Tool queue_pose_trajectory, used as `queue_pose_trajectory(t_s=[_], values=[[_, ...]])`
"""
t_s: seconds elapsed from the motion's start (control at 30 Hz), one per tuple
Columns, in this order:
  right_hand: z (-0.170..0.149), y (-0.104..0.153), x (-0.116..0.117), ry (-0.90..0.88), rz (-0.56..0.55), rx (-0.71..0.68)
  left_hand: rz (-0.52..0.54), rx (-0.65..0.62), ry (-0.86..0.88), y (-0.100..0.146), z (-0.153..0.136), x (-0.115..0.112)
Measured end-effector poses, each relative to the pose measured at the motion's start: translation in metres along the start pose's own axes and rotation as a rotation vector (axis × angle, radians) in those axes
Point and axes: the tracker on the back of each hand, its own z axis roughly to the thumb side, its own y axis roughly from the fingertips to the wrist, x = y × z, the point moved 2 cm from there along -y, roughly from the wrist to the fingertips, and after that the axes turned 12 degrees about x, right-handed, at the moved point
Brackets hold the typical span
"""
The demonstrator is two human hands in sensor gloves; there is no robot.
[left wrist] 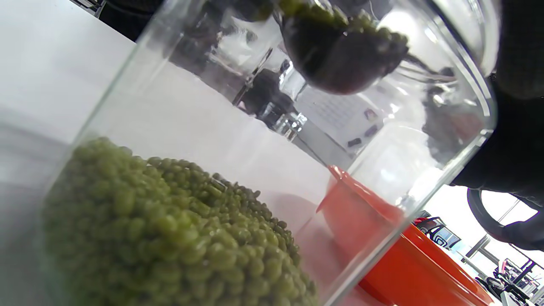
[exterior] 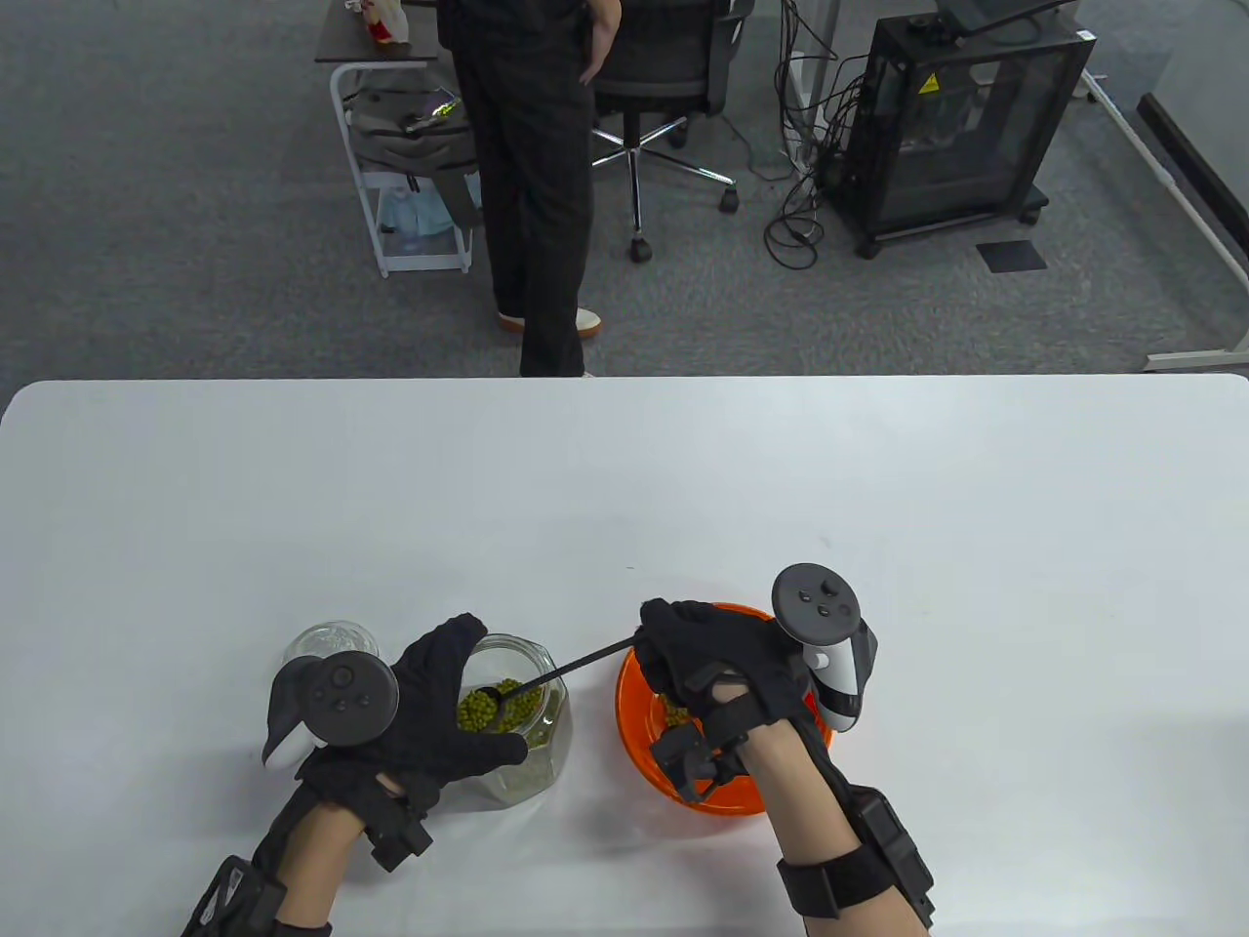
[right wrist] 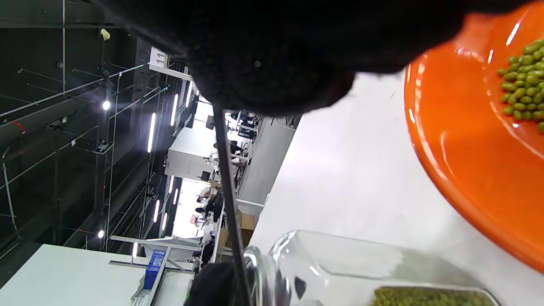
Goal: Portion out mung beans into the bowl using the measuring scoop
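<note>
Right hand [exterior: 717, 664] pinches the scoop [exterior: 507, 698] handle; left hand [exterior: 429, 708] clasps the glass jar [exterior: 532, 722].
Scoop bowl, heaped with mung beans [left wrist: 170, 229], sits inside the jar mouth; more beans in the orange bowl [exterior: 634, 722] just beside it on the white table [exterior: 624, 488]; office floor beyond.

Green mung beans [exterior: 480, 705], orange bowl [exterior: 632, 717]

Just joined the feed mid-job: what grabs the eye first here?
The orange bowl near the table's front edge, some beans already inside. Left of it, the left hand holds the glass jar, while the right hand lifts a bean-filled black scoop at its mouth.
</note>
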Motion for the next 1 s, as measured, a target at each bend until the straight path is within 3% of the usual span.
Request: queue_pose_trajectory(t_s=[0.63,1.0], values=[[-0.002,0.005,-0.026,-0.072,0.023,-0.001,-0.002,0.000,-0.002,0.000,0.000,0.000],[0.001,0.009,-0.053,-0.170,0.038,-0.021,-0.002,0.001,-0.005,0.000,0.000,0.000]])
